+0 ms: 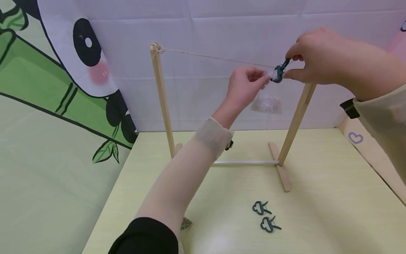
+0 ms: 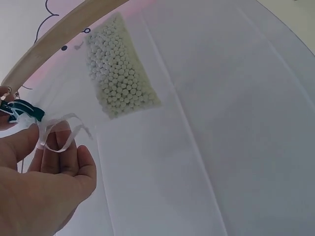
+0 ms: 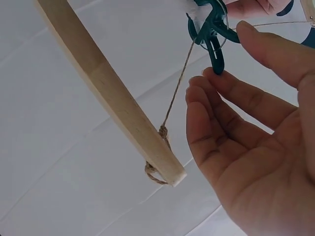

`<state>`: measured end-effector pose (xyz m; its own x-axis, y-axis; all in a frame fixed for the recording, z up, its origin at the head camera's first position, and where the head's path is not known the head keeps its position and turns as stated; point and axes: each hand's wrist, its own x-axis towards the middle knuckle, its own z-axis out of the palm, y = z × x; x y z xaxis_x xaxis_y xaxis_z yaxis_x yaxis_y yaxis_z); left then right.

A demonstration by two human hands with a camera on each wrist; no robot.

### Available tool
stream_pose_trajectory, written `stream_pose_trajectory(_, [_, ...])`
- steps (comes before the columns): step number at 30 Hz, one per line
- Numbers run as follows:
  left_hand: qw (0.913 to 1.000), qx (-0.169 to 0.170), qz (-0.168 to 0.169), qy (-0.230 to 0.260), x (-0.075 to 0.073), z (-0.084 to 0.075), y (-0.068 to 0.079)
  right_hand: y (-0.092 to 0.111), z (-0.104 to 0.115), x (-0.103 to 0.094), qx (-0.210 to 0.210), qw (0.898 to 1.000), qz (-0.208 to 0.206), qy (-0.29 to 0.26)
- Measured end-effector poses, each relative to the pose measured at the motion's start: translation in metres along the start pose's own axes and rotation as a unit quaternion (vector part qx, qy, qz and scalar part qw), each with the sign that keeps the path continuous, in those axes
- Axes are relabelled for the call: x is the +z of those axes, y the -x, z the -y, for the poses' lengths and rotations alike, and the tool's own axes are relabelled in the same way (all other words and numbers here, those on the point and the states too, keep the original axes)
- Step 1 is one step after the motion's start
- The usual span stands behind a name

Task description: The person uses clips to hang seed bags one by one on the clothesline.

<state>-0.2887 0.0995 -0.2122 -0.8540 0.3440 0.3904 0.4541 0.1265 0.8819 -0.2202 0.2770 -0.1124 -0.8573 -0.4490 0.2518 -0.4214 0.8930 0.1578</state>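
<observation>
High above the table, my right hand (image 1: 330, 58) pinches the handles of a dark green spring clip (image 1: 278, 74) between thumb and fingertips. The clip sits at the twine (image 1: 212, 57) near its right end. My left hand (image 1: 243, 86) is beside the clip, pinching the see-through top strip (image 2: 74, 130) of a clear bag of white beads (image 2: 120, 69). This bag hangs below the fingers. Part of the strip lies at the clip's jaws; whether they grip it I cannot tell.
Two wooden posts (image 1: 163, 102) with feet carry the twine, joined low down by a white rod (image 1: 245, 162). Two more green clips (image 1: 261, 208) lie on the table (image 1: 320, 218). My left forearm partly hides a speckled packet (image 1: 186, 223). A printed cloth (image 1: 222, 31) hangs behind.
</observation>
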Motion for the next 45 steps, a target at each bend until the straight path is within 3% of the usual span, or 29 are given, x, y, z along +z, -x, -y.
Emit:
stream_pose_trajectory(10, [0.9998, -0.009, -0.003, -0.016, -0.011, 0.010, 0.018, 0.010, 0.001, 0.007, 0.012, 1.000, -0.020, -0.016])
stream_pose_trajectory(18, [0.9999, 0.005, -0.001, 0.011, -0.024, 0.016, 0.044, 0.025, 0.009, 0.015, -0.013, 0.993, -0.112, -0.026])
stream_pose_trajectory(23, [0.9997, 0.003, -0.002, 0.023, -0.030, 0.019, 0.057, 0.034, 0.011, 0.024, -0.038, 0.984, -0.170, -0.048])
stream_pose_trajectory(29, [0.9990, 0.014, -0.026, 0.034, -0.037, 0.023, 0.072, 0.044, 0.014, 0.033, -0.077, 0.969, -0.229, -0.058])
stream_pose_trajectory(37, [0.9990, 0.006, -0.027, 0.036, -0.047, 0.031, 0.095, 0.067, 0.022, 0.045, -0.049, 0.971, -0.226, -0.060])
stream_pose_trajectory(45, [0.9993, 0.007, -0.025, 0.025, -0.052, 0.044, 0.118, 0.088, 0.028, 0.076, -0.079, 0.951, -0.270, -0.132])
